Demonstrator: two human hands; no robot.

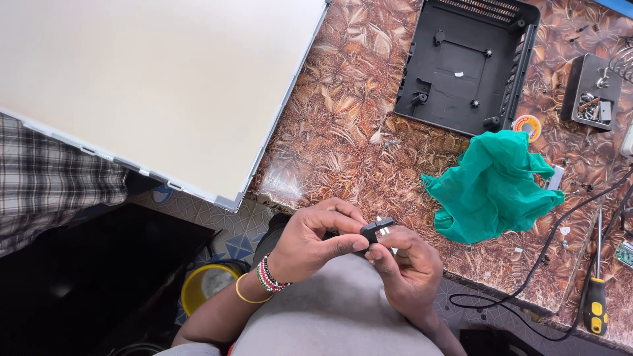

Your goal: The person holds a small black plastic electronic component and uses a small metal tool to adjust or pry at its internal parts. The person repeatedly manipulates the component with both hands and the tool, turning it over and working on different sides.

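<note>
A small black plastic part (pixel 376 230) with a bit of white at its end sits between both my hands, just off the near edge of the table. My left hand (pixel 315 240) pinches it from the left with thumb and fingers; beaded bracelets and a yellow band circle that wrist. From the right, my right hand (pixel 407 264) grips the same part with its fingertips.
A large white panel (pixel 151 86) covers the left of the brown leaf-patterned table (pixel 343 118). Farther back lie a black plastic housing (pixel 465 62), a green cloth (pixel 498 188), a small tray of screws (pixel 593 92), a black cable (pixel 560 231) and a yellow-handled screwdriver (pixel 597 290). A yellow bucket (pixel 208 283) stands on the floor.
</note>
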